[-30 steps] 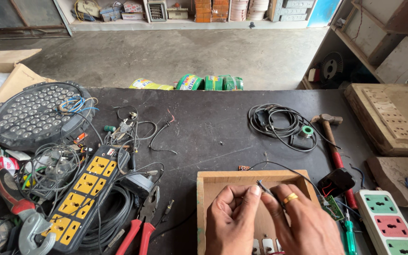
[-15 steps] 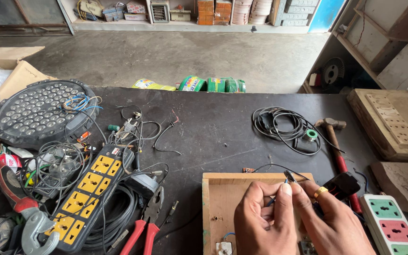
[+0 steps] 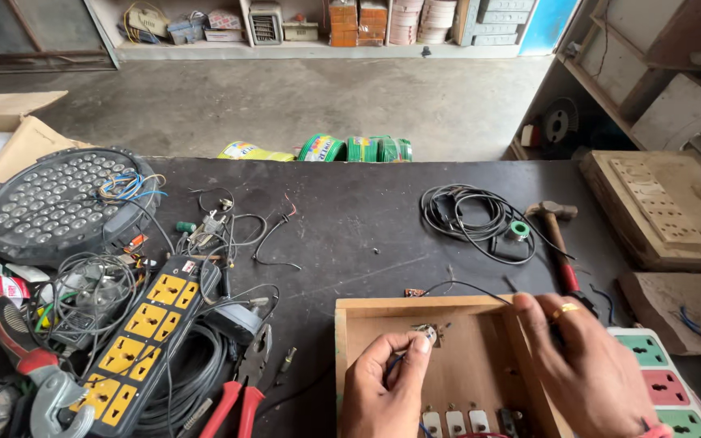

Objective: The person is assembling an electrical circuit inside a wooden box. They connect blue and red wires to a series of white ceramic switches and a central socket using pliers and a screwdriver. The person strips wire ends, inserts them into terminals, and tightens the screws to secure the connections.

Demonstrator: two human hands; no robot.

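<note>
My left hand (image 3: 384, 388) is over the open wooden box (image 3: 383, 307) at the table's near edge, pinching a thin wire with a small metal end between thumb and forefinger. My right hand (image 3: 587, 367), with a gold ring on one finger, rests on the box's right wall, fingers spread and curled over the rim; I see nothing in it. White switch parts (image 3: 456, 422) line the box's bottom edge.
A yellow and black power strip (image 3: 146, 334), red-handled pliers (image 3: 241, 389) and tangled wires lie left of the box. A round LED lamp (image 3: 58, 203) sits far left. A black cable coil (image 3: 472, 219), a hammer (image 3: 557, 239), and a socket board with coloured sockets (image 3: 663, 385) lie to the right.
My hands have come apart: the right one left the wire and moved right onto the box wall, while the left one keeps the wire. The view shifted slightly.
</note>
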